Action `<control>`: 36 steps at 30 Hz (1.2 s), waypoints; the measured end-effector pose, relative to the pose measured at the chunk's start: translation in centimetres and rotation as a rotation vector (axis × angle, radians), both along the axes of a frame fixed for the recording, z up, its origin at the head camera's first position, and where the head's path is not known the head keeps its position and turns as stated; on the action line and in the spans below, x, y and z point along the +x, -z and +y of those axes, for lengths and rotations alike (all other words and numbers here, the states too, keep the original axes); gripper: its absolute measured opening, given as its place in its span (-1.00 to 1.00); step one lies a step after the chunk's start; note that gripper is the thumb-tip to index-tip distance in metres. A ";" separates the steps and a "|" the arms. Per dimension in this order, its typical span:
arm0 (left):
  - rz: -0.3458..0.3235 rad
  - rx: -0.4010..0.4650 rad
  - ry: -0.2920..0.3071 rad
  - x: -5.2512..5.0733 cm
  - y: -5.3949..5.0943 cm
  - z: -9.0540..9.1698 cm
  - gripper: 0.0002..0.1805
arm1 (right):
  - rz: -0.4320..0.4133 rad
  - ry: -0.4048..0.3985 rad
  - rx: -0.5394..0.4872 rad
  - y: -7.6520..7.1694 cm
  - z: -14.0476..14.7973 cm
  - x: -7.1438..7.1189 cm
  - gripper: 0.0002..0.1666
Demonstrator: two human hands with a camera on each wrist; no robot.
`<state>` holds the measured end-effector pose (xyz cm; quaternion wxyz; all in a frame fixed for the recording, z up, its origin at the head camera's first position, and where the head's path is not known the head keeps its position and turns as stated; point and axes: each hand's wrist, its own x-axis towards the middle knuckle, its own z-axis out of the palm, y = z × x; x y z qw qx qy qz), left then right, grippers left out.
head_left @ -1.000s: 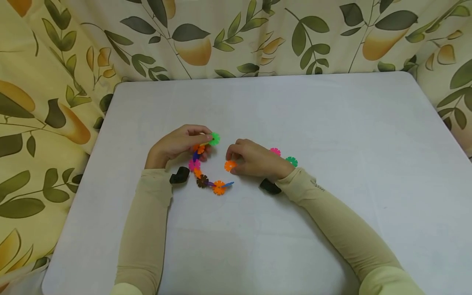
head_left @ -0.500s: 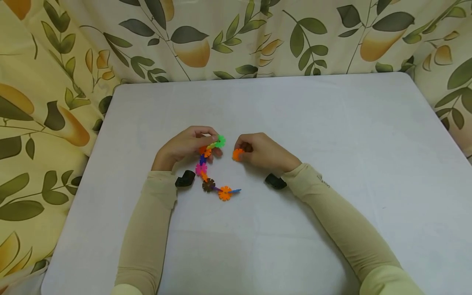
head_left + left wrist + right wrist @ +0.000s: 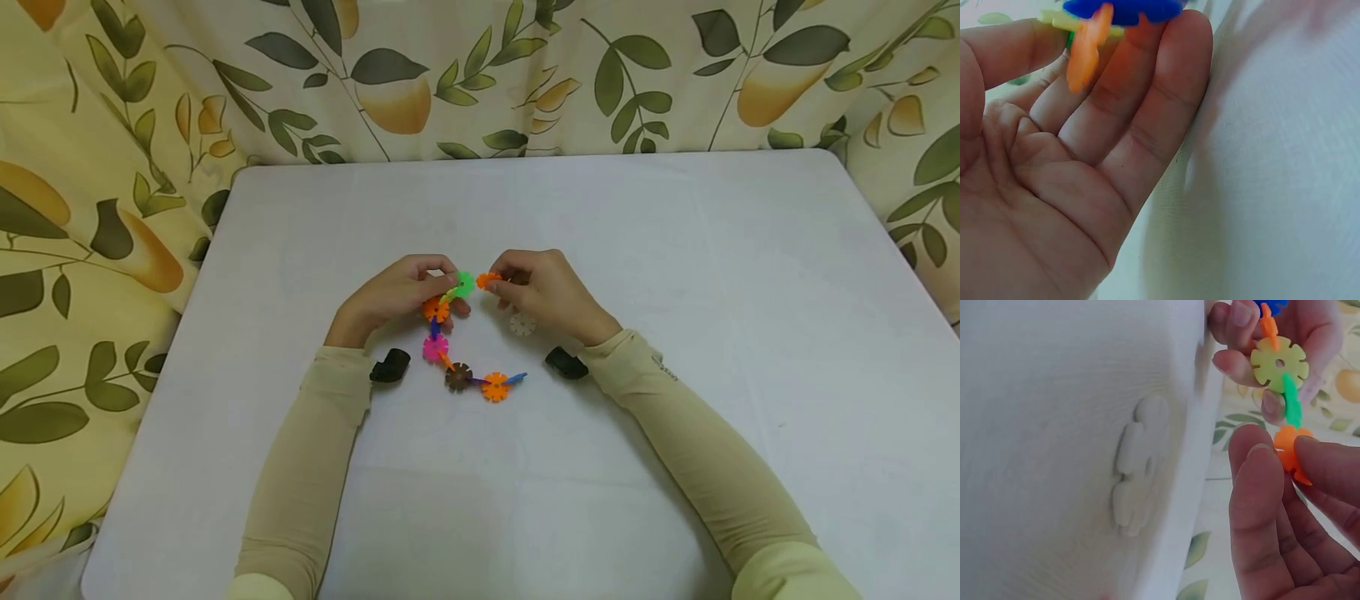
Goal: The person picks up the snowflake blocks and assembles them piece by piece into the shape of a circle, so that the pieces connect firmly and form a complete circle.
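My left hand (image 3: 397, 296) pinches the upper end of a chain of notched plastic discs, near its green disc (image 3: 465, 284). From there the chain curves down through yellow, orange, blue, pink (image 3: 435, 348) and brown (image 3: 458, 377) discs to an orange disc (image 3: 495, 387) with a blue one (image 3: 517, 378) at the lower end. Between thumb and fingers, my right hand (image 3: 558, 296) pinches a loose orange disc (image 3: 488, 280). In the right wrist view this orange disc (image 3: 1291, 450) is at the edge of the green disc (image 3: 1292, 403); whether they are joined I cannot tell.
A white disc (image 3: 522, 324) lies on the white table (image 3: 600, 500) below my right hand. Black objects stand out beside each wrist, one at the left (image 3: 391, 366) and one at the right (image 3: 566, 363). Leaf-patterned curtains (image 3: 480, 75) hang behind the table and along its sides.
My right hand has moved up with the orange disc to the green one. My left hand has shifted right, drawing the chain along. The white disc has come into view.
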<state>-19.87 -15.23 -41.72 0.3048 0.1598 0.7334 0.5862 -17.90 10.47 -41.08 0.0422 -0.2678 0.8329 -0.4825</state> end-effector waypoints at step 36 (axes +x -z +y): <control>0.020 0.045 -0.064 0.0 0.5 1.4 -0.84 | 0.383 -0.095 0.100 0.1 -0.2 0.0 -0.91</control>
